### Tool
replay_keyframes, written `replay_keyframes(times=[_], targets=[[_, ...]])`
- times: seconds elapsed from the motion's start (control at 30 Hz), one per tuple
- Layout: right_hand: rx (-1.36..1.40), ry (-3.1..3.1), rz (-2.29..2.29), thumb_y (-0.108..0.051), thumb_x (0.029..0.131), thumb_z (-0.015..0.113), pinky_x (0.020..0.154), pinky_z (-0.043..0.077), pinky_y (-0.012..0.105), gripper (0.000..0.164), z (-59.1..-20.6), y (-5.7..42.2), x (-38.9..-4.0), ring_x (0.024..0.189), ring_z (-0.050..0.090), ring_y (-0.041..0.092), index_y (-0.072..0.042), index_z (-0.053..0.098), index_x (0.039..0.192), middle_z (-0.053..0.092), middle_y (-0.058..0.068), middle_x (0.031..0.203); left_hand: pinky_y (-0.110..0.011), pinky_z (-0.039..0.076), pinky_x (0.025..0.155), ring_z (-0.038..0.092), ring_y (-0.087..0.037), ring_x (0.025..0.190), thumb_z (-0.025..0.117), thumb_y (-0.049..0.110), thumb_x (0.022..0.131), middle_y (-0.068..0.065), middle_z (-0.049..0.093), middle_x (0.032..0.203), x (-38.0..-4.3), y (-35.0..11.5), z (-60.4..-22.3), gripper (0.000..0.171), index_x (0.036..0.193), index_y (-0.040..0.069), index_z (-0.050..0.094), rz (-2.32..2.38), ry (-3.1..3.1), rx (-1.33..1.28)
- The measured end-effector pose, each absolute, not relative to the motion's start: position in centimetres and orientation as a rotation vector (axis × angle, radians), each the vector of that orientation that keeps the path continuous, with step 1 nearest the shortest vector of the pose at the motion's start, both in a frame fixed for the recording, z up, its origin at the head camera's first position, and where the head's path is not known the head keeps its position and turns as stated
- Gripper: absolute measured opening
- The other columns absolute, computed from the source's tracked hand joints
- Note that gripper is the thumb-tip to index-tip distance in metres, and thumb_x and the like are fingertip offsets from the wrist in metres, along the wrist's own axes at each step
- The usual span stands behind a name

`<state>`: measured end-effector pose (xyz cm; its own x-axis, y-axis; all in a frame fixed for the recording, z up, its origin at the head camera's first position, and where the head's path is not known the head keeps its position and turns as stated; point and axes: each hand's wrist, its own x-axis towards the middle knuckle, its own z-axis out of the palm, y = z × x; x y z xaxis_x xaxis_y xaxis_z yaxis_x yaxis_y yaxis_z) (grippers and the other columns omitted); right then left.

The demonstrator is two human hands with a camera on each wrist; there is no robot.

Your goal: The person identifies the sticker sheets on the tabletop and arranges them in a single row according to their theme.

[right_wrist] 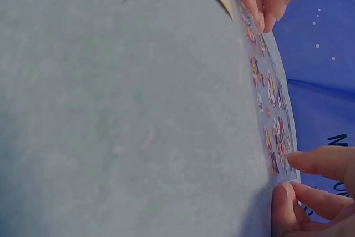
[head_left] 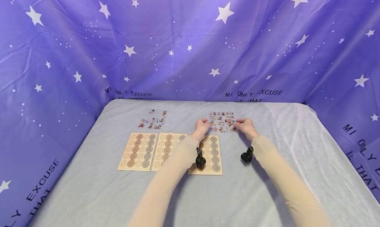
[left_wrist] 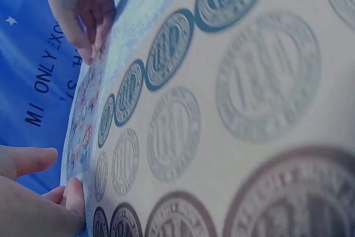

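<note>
A clear sticker sheet [head_left: 221, 122] with small colourful cartoon figures lies near the back of the table, right of centre. My left hand [head_left: 202, 125] is at its left edge. In the left wrist view the left thumb and a finger meet at the sheet's edge, and the forefinger sticks out apart. At the right edge, my right hand [head_left: 245, 126] pinches the sheet between thumb and a finger. Its forefinger [right_wrist: 319, 160] reaches over the printed figures in the right wrist view. Below the left forearm, a beige sheet of round seal stickers [head_left: 215, 171] is partly covered.
Two more beige sheets of round seals, one at the left [head_left: 138, 152] and one in the middle [head_left: 161, 144], lie side by side. Behind them is another clear figure sheet [head_left: 152, 120]. Purple star-printed curtains [head_left: 190, 45] enclose the grey cloth-covered table [head_left: 89, 174].
</note>
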<state>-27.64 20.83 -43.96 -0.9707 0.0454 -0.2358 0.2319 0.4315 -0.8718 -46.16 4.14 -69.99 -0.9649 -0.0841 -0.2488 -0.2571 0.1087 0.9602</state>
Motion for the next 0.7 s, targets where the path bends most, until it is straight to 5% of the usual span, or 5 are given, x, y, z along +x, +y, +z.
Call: replay_keyframes(times=[0.17, 0.4, 0.6, 0.7], targets=[[0.307, 2.464, -1.648, -0.001, 0.079, 0.048, 0.073, 0.047, 0.023, 0.043, -44.4, 21.0, -28.0, 0.077, 0.054, 0.012, 0.010, 0.047, 0.121, 0.053, 0.029, 0.112, -0.032, 0.045, 0.086, 0.053, -0.014, 0.103, 0.057, 0.012, 0.080, 0.003, 0.059, 0.109, -45.6, 4.6, -68.9, 0.026, 0.106, 0.018, 0.063, 1.968, 2.321, -0.425], [0.381, 2.442, -1.702, 0.004, 0.080, 0.047, 0.058, 0.043, 0.015, 0.043, -44.2, 20.4, -27.9, 0.067, 0.050, 0.005, 0.014, 0.043, 0.122, 0.046, 0.031, 0.119, -0.025, 0.048, 0.076, 0.054, -0.007, 0.094, 0.057, 0.009, 0.077, 0.012, 0.058, 0.105, -47.8, 4.9, -72.4, 0.026, 0.090, 0.030, 0.066, 1.976, 2.371, -0.439], [0.468, 2.395, -1.726, 0.001, 0.083, 0.048, 0.072, 0.045, 0.022, 0.042, -44.3, 20.1, -28.1, 0.096, 0.050, 0.022, 0.009, 0.045, 0.123, 0.043, 0.025, 0.127, -0.027, 0.049, 0.070, 0.054, -0.014, 0.099, 0.055, 0.004, 0.081, 0.003, 0.059, 0.111, -42.0, 4.3, -63.9, 0.028, 0.100, 0.021, 0.066, 1.946, 2.340, -0.457], [0.455, 2.378, -1.754, 0.001, 0.083, 0.049, 0.070, 0.046, 0.020, 0.041, -44.1, 20.0, -28.1, 0.093, 0.051, 0.019, 0.010, 0.045, 0.123, 0.042, 0.026, 0.128, -0.028, 0.049, 0.071, 0.055, -0.015, 0.096, 0.054, 0.004, 0.084, -0.001, 0.059, 0.111, -39.0, 3.7, -59.9, 0.027, 0.105, 0.016, 0.065, 1.994, 2.278, -0.427]])
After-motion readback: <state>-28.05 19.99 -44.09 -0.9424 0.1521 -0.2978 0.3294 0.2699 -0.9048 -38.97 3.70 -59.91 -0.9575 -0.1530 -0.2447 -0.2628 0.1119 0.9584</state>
